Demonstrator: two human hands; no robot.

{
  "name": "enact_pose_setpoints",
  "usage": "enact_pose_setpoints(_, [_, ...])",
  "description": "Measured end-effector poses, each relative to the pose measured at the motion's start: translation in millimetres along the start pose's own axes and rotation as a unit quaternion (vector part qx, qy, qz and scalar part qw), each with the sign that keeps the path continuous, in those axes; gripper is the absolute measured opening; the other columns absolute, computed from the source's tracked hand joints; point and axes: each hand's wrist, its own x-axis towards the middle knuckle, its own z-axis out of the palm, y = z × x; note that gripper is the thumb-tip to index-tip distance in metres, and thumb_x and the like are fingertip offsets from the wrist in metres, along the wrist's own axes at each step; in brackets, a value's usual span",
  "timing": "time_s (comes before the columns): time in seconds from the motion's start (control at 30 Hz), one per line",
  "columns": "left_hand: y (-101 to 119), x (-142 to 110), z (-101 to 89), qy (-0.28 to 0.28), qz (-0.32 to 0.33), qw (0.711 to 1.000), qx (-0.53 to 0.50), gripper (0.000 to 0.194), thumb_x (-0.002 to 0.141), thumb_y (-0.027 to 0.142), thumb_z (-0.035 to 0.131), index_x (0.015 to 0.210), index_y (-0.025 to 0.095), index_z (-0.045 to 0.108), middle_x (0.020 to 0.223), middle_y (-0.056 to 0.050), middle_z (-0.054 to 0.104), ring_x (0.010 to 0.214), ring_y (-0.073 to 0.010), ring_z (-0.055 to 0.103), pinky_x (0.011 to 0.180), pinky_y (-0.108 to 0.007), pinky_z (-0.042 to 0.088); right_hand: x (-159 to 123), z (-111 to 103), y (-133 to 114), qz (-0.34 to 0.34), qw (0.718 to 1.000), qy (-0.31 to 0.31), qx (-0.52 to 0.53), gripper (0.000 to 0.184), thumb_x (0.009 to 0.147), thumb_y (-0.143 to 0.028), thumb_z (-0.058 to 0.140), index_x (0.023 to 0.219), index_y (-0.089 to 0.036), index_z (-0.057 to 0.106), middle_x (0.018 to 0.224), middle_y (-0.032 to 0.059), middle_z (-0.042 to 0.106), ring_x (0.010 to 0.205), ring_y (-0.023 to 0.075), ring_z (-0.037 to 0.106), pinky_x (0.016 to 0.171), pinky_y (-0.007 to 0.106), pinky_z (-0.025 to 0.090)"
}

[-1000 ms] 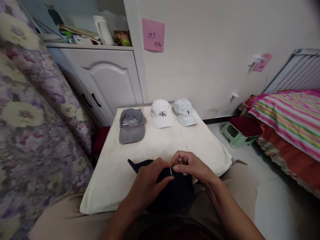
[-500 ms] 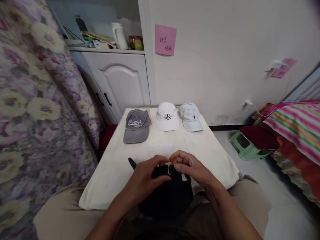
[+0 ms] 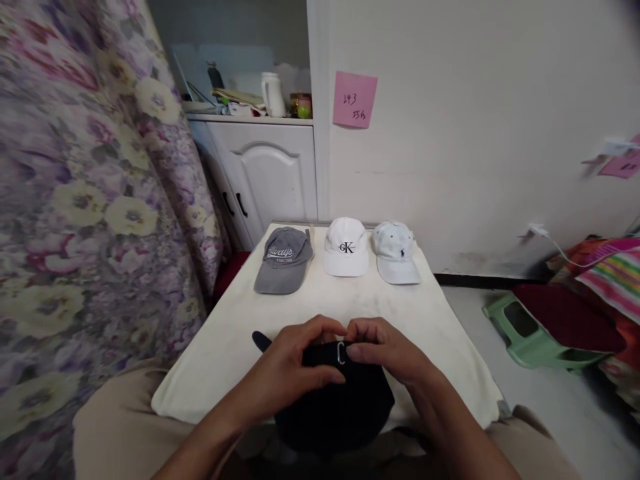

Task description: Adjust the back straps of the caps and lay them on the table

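Hands (image 3: 287,363) angled inward, left half-curled, right pinched, gripping dark cap (image 3: 335,417) beside buckle (image 3: 339,353).

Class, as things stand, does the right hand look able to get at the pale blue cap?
Probably yes: nothing stands on the cloth between the right hand and the pale blue cap. That hand is pinching the dark cap, though, so it would likely need to let go first.
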Motion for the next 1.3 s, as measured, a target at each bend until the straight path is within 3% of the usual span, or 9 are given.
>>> enact_pose_setpoints(0.2, [-1, 11, 8.5, -0.008, -0.035, 0.993, -0.115, 0.025, 0.087, 0.038, 0.062, 0.102, 0.019, 0.061, 0.068, 0.006, 0.047, 0.059, -0.0101, 0.041, 0.053, -0.021, 0.03, -10, -9, -7, -0.014, 1.0, -0.001, -0.025, 0.029, 0.075, -0.04, 0.077, 0.075, -0.016, 0.06, 0.062, -0.0048, 0.05, 0.055, 0.0075, 0.039, 0.051, 0.021, 0.026])
enact_pose_setpoints(0.43, [1, 12, 19.7, -0.055, -0.059, 0.995, -0.056, 0.027, 0.085, 0.042, 0.063, 0.081, 0.015, 0.061, 0.07, 0.003, 0.051, 0.063, -0.0116, 0.043, 0.055, -0.022, 0.031, -15, -8, -13, -0.024, 0.995, 0.028, -0.094, 0.031, 0.076, -0.044, 0.075, 0.075, -0.016, 0.062, 0.061, -0.005, 0.051, 0.053, 0.0076, 0.04, 0.048, 0.02, 0.027])
enact_pose_setpoints(0.63, [2, 8, 18.6, -0.051, -0.081, 0.992, -0.078, 0.036, 0.086, 0.049, 0.061, 0.075, 0.014, 0.058, 0.063, 0.004, 0.045, 0.056, -0.01, 0.036, 0.051, -0.022, 0.025, -20, -8, -20, -0.063, 0.993, 0.034, -0.096, 0.04, 0.088, -0.053, 0.059, 0.075, -0.015, 0.06, 0.064, -0.0028, 0.051, 0.056, 0.0095, 0.046, 0.052, 0.021, 0.036])
enact_pose_setpoints(0.8, [6, 5, 15.5, -0.052, -0.067, 0.992, -0.093, 0.037, 0.084, 0.049, 0.062, 0.074, 0.014, 0.057, 0.062, 0.005, 0.041, 0.056, -0.0094, 0.032, 0.051, -0.022, 0.022, -21, -10, -17, -0.054, 0.996, 0.002, -0.067, 0.032, 0.081, -0.045, 0.072, 0.077, -0.015, 0.062, 0.063, -0.0035, 0.054, 0.056, 0.0082, 0.046, 0.052, 0.02, 0.035])
enact_pose_setpoints(1.1, [11, 4, 21.3, -0.062, -0.081, 0.989, -0.103, 0.035, 0.079, 0.049, 0.068, 0.077, 0.014, 0.064, 0.062, 0.003, 0.051, 0.055, -0.0103, 0.042, 0.05, -0.02, 0.029, -23, 0, -19, -0.065, 0.995, 0.035, -0.062, 0.033, 0.081, -0.045, 0.071, 0.073, -0.015, 0.061, 0.06, -0.0044, 0.053, 0.051, 0.0072, 0.045, 0.048, 0.019, 0.034])
enact_pose_setpoints(1.3, [20, -1, 14.9, -0.048, -0.072, 0.986, -0.142, 0.034, 0.076, 0.046, 0.072, 0.069, 0.015, 0.06, 0.058, 0.005, 0.045, 0.052, -0.0086, 0.036, 0.046, -0.019, 0.025, -28, -11, -18, -0.062, 0.998, -0.029, -0.014, 0.035, 0.08, -0.046, 0.073, 0.075, -0.014, 0.061, 0.056, -0.0027, 0.059, 0.045, 0.0064, 0.047, 0.042, 0.017, 0.031])
